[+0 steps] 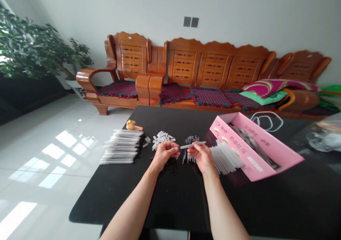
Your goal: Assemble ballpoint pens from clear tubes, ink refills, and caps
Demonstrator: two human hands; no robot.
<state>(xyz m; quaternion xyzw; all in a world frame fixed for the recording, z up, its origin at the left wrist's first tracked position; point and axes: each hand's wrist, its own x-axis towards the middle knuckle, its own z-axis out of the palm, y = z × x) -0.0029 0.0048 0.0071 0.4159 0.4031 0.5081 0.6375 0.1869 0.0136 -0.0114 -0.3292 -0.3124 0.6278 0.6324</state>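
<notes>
black tabletop (112,201) carries everything here, and the pink carton (266,154) near its right end serves as the mark for the rest. furthest left of the carton lies a neat stack of white-barrelled pens (121,147) with black ends, and a small orange figurine (133,125) sits just behind that stack. nearer the carton comes a loose heap of white plastic pieces (162,139), with a scatter of small black parts (172,167) below it, just under the left hand (165,154). that hand's fingertips pinch together at the tip of a slim grey pen barrel (193,145), though whether they grip it or some small piece is too small to tell. the right hand (204,158) closes on the barrel with thumb and fingers, so the hands are close together, both at this one item, above a bundle of dark pen refills (189,151). just left of the carton lies a fan of clear tubes (226,157), and dark pens (252,140) lie inside the carton. with both hands occupied at the barrel, neither is free for the piles.
</notes>
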